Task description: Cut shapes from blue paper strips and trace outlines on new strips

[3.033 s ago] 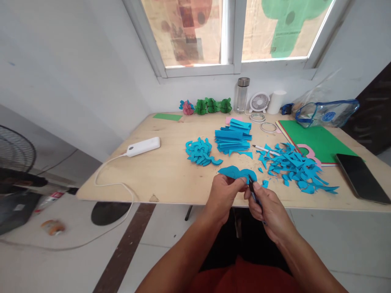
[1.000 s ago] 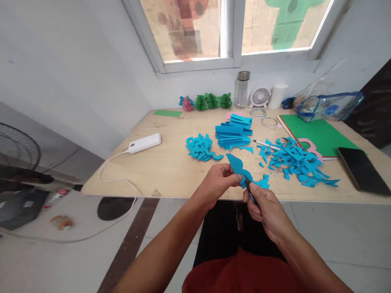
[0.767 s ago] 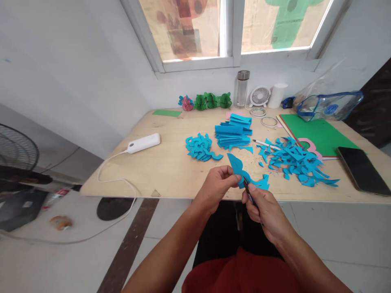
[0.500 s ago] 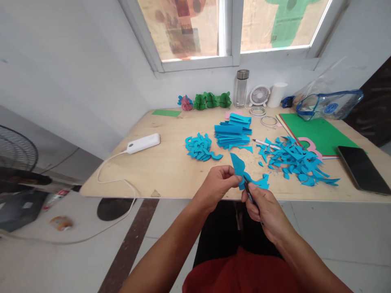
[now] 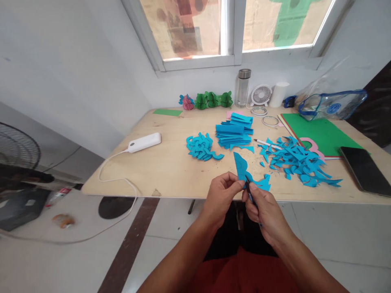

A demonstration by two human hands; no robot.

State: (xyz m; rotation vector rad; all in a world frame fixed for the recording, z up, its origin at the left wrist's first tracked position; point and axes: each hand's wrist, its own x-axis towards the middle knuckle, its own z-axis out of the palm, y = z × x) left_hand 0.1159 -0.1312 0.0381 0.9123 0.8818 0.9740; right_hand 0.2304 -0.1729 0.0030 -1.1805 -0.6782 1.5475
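My left hand [image 5: 222,194] pinches a piece of blue paper [image 5: 240,165] between thumb and fingertips, just over the table's front edge. My right hand [image 5: 265,206] is closed around dark scissors [image 5: 249,191], their handles mostly hidden by my fingers. The blades meet the paper at its curved edge, and a jagged strip of blue paper [image 5: 263,182] extends to the right. Beyond my hands lie a pile of curved blue cut-outs [image 5: 200,146], a stack of folded blue paper strips [image 5: 233,134] and a heap of blue scraps [image 5: 296,158].
A white pen [image 5: 265,143] touches the scraps. Right of them lie a phone [image 5: 366,171] and green sheets [image 5: 324,136]. A white power bank [image 5: 144,142] with a cable rests at left. Along the wall stand a glass bottle [image 5: 242,89], a small fan [image 5: 261,95] and green paper ornaments [image 5: 211,99].
The blue paper has turned slightly more upright in my left hand, showing more of its curved edge. Both hands have shifted slightly, and the view has moved a little.
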